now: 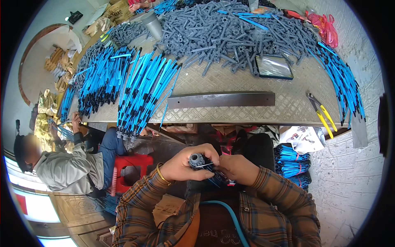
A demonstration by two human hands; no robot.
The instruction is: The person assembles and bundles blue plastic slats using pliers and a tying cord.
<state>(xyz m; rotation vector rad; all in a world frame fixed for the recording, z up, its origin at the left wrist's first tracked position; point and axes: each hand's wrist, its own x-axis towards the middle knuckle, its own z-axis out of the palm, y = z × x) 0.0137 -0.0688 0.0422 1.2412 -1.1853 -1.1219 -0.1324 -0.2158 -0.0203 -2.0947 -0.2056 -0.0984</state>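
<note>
In front of my body, above my lap, my left hand [181, 164] is closed round a grey plastic tube piece [196, 159] with a ribbed, hollow round end facing up. A thin pale strip or wire [204, 166] lies across its side and runs toward my right hand [239, 168]. Right beside it, that hand is closed, fingertips pinched together; what they grip is too small to make out. Below the hands a bit of blue and black rod [214, 180] shows, mostly hidden by my fingers.
The table holds a large heap of grey plastic pieces [230, 33], blue-and-black rod bundles [148, 82], a dark metal bar [222, 100], a black tray [274, 67] and yellow-handled pliers [321, 115]. At left, a person [70, 160] sits by a red stool [131, 173]. Bundled rods [292, 164] lie lower right.
</note>
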